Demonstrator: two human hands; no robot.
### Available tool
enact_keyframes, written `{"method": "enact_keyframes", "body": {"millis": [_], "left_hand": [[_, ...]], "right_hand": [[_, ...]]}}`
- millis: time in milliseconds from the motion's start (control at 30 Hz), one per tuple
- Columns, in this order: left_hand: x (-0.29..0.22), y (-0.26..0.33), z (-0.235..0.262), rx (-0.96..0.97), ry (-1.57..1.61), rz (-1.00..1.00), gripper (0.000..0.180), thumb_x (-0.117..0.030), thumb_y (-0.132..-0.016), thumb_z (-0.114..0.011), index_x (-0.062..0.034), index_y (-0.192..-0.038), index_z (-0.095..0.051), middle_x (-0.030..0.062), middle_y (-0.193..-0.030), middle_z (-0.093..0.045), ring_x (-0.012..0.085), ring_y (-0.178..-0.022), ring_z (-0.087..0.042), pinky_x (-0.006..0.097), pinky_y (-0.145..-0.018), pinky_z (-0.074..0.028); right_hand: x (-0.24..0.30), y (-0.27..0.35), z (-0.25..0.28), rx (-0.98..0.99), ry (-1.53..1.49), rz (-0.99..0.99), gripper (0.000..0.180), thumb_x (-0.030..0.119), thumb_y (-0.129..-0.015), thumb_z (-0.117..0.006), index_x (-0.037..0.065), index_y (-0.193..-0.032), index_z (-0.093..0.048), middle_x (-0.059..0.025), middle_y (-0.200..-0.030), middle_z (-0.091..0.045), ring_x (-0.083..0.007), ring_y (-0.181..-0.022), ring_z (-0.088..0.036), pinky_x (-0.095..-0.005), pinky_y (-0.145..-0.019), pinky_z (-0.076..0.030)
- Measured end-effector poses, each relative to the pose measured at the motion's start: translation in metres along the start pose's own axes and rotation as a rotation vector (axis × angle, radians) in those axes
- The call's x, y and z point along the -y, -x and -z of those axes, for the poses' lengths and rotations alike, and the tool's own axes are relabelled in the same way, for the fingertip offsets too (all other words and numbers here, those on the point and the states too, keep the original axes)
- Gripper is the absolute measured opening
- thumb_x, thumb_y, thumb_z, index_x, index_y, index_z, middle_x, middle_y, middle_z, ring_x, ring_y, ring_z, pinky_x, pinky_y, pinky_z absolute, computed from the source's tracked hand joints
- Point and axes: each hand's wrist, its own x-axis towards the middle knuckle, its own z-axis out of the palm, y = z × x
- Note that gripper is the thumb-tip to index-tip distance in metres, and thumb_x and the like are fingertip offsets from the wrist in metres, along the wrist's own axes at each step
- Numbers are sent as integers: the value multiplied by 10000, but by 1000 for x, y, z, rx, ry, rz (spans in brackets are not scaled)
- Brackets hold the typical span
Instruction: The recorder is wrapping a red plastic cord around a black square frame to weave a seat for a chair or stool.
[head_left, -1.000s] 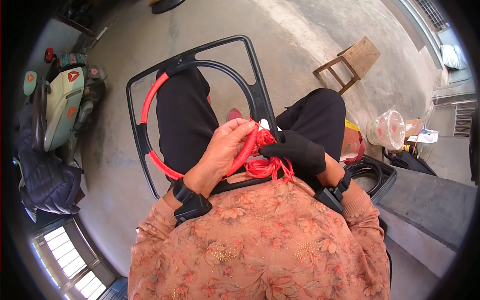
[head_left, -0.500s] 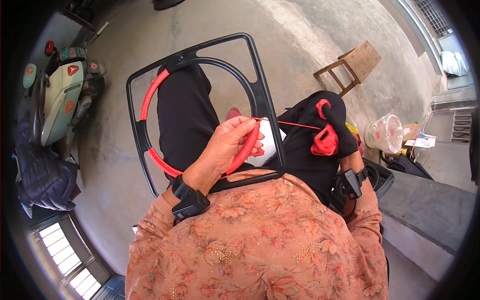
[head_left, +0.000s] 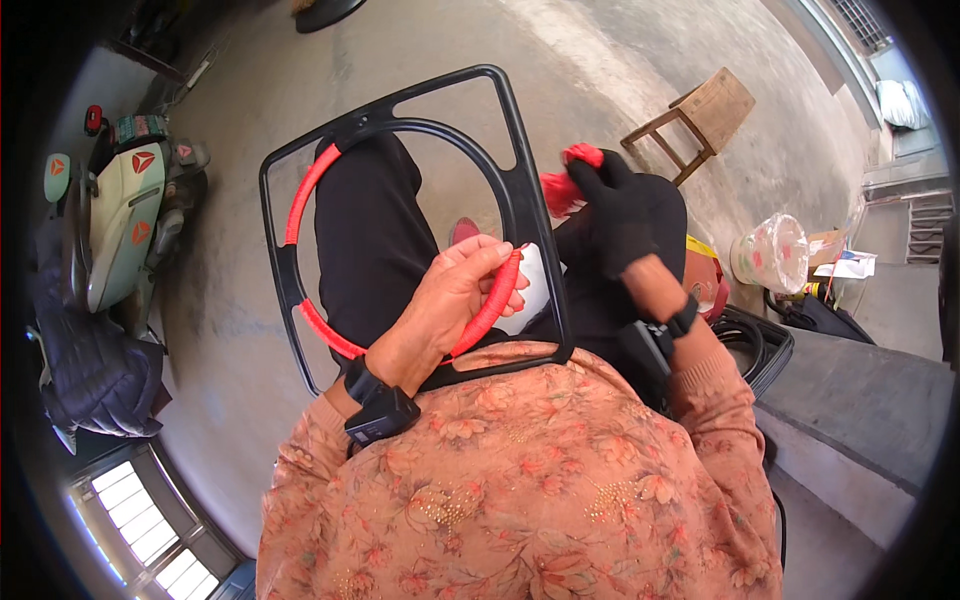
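Note:
A black square frame (head_left: 533, 215) with a round ring inside it rests across my lap. Tight red cord covers parts of the ring, including the wrapped stretch (head_left: 497, 303) at its lower right. My bare left hand (head_left: 445, 300) is closed around that stretch, thumb and forefinger pinching the upper end of the winding. To the right of the frame, above my right thigh, my right hand (head_left: 618, 215) in a black glove is closed on a loose bundle of red cord (head_left: 562, 190). The strand between the bundle and the ring cannot be made out.
A wooden stool (head_left: 705, 118) stands ahead on the right. Beside my right knee are a clear flowered plastic bin (head_left: 770, 253), coiled black cable (head_left: 745, 340) and a grey ledge (head_left: 850, 390). A scooter (head_left: 125, 220) with a dark padded cover is at the left.
My right hand has moved forward and left with the red cord bundle, toward the frame's right side. The taut strand seen before no longer shows. My left hand keeps its place.

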Motion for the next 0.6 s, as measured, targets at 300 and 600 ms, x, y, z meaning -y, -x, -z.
{"method": "enact_keyframes", "body": {"millis": [300,600], "left_hand": [[15,-2,13,95,178,81,241,-242,-915,-555,-20,-1006,-575,128,-802,-639,203,-625,-620,289,-550,-522],[11,-6,9,18,25,-46,183,-132,-930,-517,14,-1034,-555,142,-849,-648,228,-727,-647,306,-539,-547]], "right_hand": [[10,7,-43,937,-1194,-354,568,463,-919,-463,-20,-1216,-499,-161,-1098,-591,-258,-964,-589,-352,-831,-470],[39,31,-17,650,-874,-387,299,139,-842,-655,-12,-1083,-562,-89,-987,-639,-150,-869,-628,-282,-778,-509]]}}
